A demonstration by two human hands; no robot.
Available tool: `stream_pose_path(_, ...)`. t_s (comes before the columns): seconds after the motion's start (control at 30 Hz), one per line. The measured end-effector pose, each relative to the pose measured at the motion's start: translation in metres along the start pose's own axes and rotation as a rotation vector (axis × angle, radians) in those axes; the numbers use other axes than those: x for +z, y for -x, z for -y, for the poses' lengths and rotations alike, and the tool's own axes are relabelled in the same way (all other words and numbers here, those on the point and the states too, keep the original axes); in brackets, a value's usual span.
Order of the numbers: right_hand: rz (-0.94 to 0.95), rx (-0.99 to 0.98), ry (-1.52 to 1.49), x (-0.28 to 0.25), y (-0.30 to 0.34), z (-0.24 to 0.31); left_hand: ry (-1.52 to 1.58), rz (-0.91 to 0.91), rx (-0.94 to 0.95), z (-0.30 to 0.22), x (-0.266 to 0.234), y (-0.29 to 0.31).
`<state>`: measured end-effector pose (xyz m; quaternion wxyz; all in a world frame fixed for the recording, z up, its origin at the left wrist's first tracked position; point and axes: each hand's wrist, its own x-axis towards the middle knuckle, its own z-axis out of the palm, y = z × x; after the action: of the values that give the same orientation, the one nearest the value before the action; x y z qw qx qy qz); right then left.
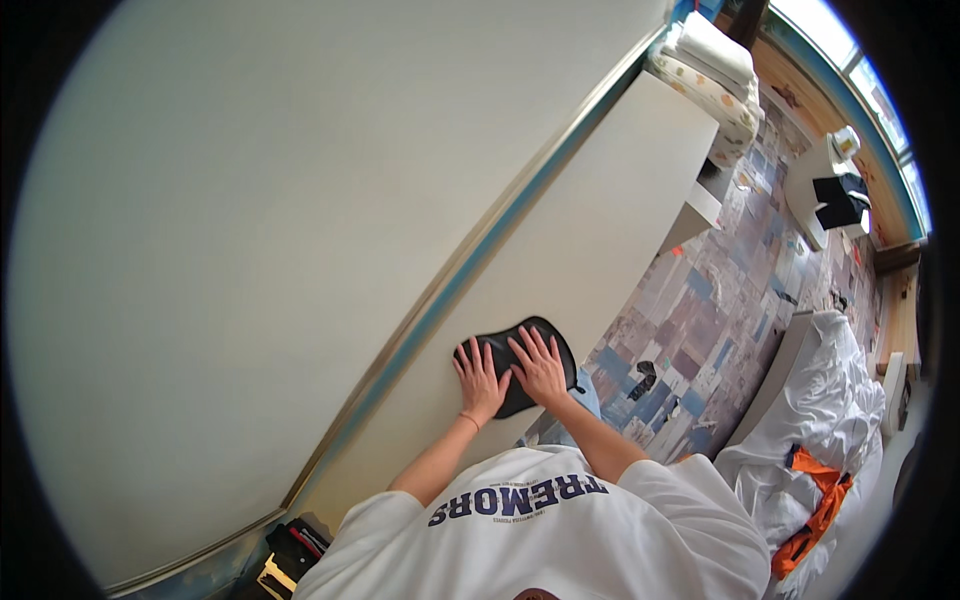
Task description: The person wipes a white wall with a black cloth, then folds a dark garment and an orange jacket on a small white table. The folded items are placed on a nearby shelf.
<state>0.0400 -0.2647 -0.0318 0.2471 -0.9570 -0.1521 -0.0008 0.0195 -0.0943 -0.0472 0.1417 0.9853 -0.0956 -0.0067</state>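
Note:
A black zip case (515, 398) with rounded ends lies flat on a long pale tabletop (560, 240), near its front edge. Both my hands rest on top of it, side by side. My left hand (481, 380) lies on the case's left part, fingers stretched and slightly spread. On the right part, my right hand (540, 367) is also flat with its fingers apart. A small pull tab hangs at the case's right edge. What is inside the case cannot be seen.
A pale wall (250, 250) runs along the table's left side. Folded bedding (710, 80) is stacked beyond the far end. To the right, the patchwork floor (700, 330) holds a white cabinet (812, 190) and a bed with rumpled white bedding (820, 400) and an orange garment (815, 515).

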Motion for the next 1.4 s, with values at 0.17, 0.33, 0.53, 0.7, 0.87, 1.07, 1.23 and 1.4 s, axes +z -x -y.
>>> stream_pose_path(0.17, -0.089, 0.052, 0.075, -0.021, -0.056, -0.053, 0.024, -0.069, 0.172, -0.012, 0.005, -0.096)
stream_pose_path(0.33, -0.127, 0.061, 0.110, -0.039, -0.123, -0.102, -0.054, -0.079, 0.435, 0.004, 0.005, -0.204)
stream_pose_path(0.53, -0.136, 0.037, 0.133, -0.047, -0.130, -0.131, -0.087, -0.004, 0.493, -0.012, -0.013, -0.234)
stream_pose_path(0.7, -0.069, 0.028, 0.093, -0.025, -0.051, -0.083, 0.058, 0.001, 0.284, -0.035, 0.006, -0.106)
stream_pose_path(0.87, 0.211, -0.106, -0.029, -0.001, 0.040, 0.003, 0.043, 0.120, 0.077, 0.005, -0.010, 0.052)
stream_pose_path(1.07, 0.296, -0.486, -0.149, 0.025, 0.062, 0.048, -0.091, 0.242, 0.052, 0.083, -0.041, 0.136)
stream_pose_path(1.23, 0.091, -0.116, -0.094, 0.010, 0.026, 0.030, -0.082, 0.156, 0.073, 0.055, -0.034, 0.034)
stream_pose_path(1.4, -0.102, 0.205, 0.025, -0.017, -0.014, -0.023, -0.052, 0.130, 0.364, 0.012, -0.022, -0.100)
